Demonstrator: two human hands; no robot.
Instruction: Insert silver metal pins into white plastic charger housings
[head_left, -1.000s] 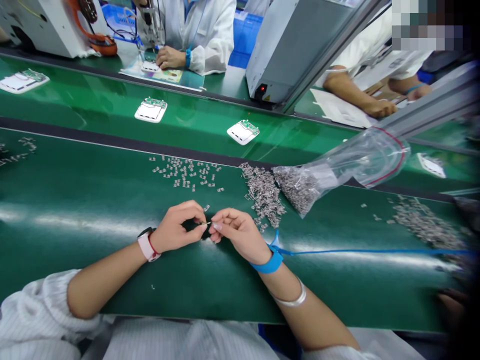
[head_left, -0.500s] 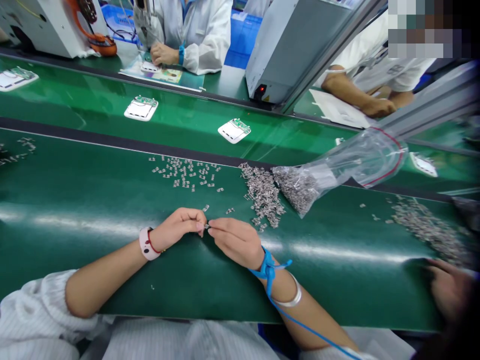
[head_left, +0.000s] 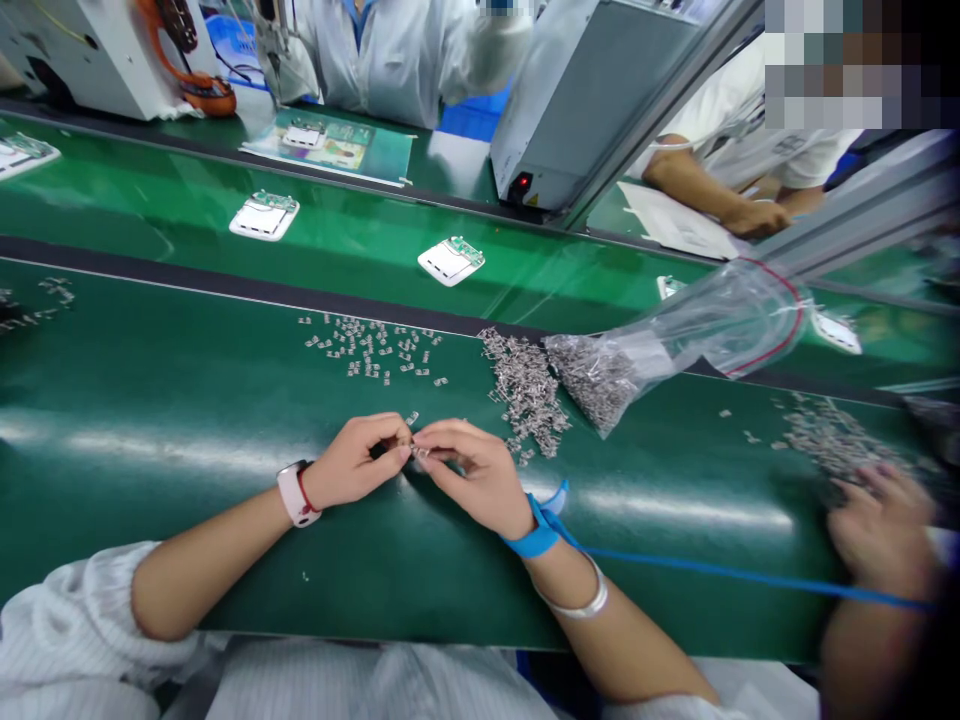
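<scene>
The left hand [head_left: 356, 462] and the right hand [head_left: 480, 478] meet over the shiny dark green surface [head_left: 225, 570], and a tiny silver metal piece [head_left: 418, 452] sits between them, right at the tips. The left hand pinches it with thumb and finger from one side, and the right hand has its thumb and fingers close together on the other side. The piece is up off the surface. It is so small, and so much covered by the fingertips, that I cannot tell which way it points or which way its long side runs. One loose silver metal bit [head_left: 412, 417] lies just past the fingertips. Farther off, past the left hand, many little silver bits [head_left: 367, 345] are spread out in a loose patch. To the right of that patch is a thick heap of small silver metal parts [head_left: 529, 390]. Beside the heap lies a clear plastic bag with a red stripe [head_left: 604, 378]; its full end is next to the heap, and its long side slants up to the right, where the stripe is. A pink watch band [head_left: 291, 498] is on the left wrist, and a flat bright blue band [head_left: 534, 540] is on the right one. At the far right, another person's hand [head_left: 881, 525] is by another silver heap [head_left: 829, 430].
</scene>
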